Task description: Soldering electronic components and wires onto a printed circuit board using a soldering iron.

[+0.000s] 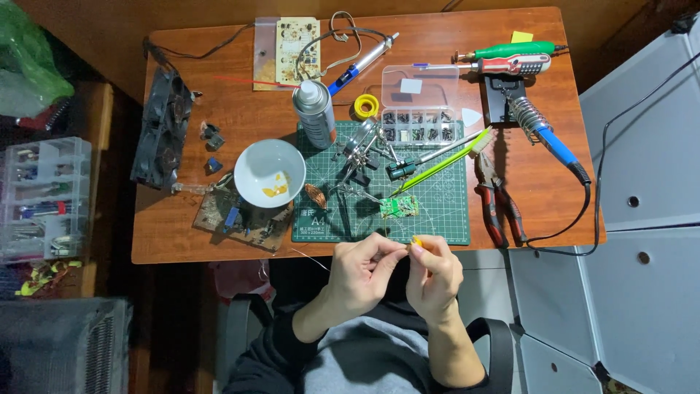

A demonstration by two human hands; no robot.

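Observation:
My left hand (362,272) and my right hand (436,273) meet just below the front edge of the wooden desk (189,241). The fingertips of both pinch a small yellow part (416,241) between them. A thin wire (310,257) trails left from my left hand. Just above the hands, a small green circuit board (399,206) sits on the green cutting mat (452,219), held by a helping-hands clamp stand (361,155).
On the desk: a white bowl (269,172) with yellow bits, a spray can (314,113), a clear parts box (419,106), a solder spool (366,106), red-handled pliers (497,208), a blue soldering iron (554,142) in its stand, a brown circuit board (240,219), a black fan (164,128). White cabinets (642,219) stand right.

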